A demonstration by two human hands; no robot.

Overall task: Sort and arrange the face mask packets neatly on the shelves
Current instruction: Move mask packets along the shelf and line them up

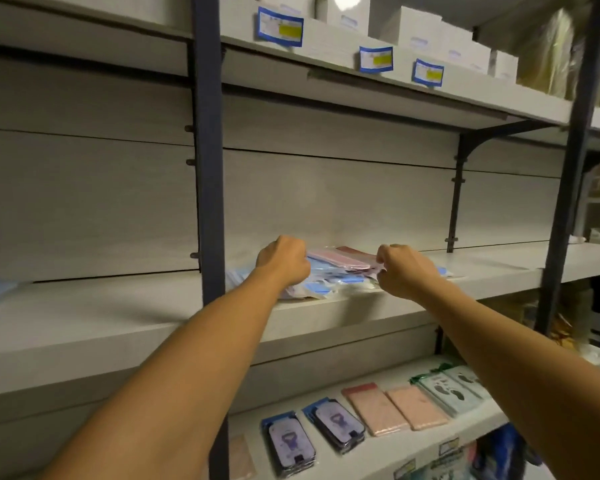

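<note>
I have both hands up at the middle shelf, working a loose heap of face mask packets that sits near its front edge, just right of the dark upright post. My left hand has its grip curled onto the left end of the heap, fingers tucked in among the blue packets. My right hand is curled too, pinching what looks like the corner of a pink packet lying on top; the fingertips are turned away from me, so I judge that hold rather than see it plainly.

The risk here is the heap itself. The packets are slick, overlapping and unevenly stacked, and some lie close to the shelf lip. If I pull the pink one out sideways, I expect it to drag the blue ones beneath it, and those nearest the edge could slide off onto the lower shelf, scattering the neat rows of packets there. The view is also blurred, so I could easily pinch two packets instead of one and mix the colours.
</note>
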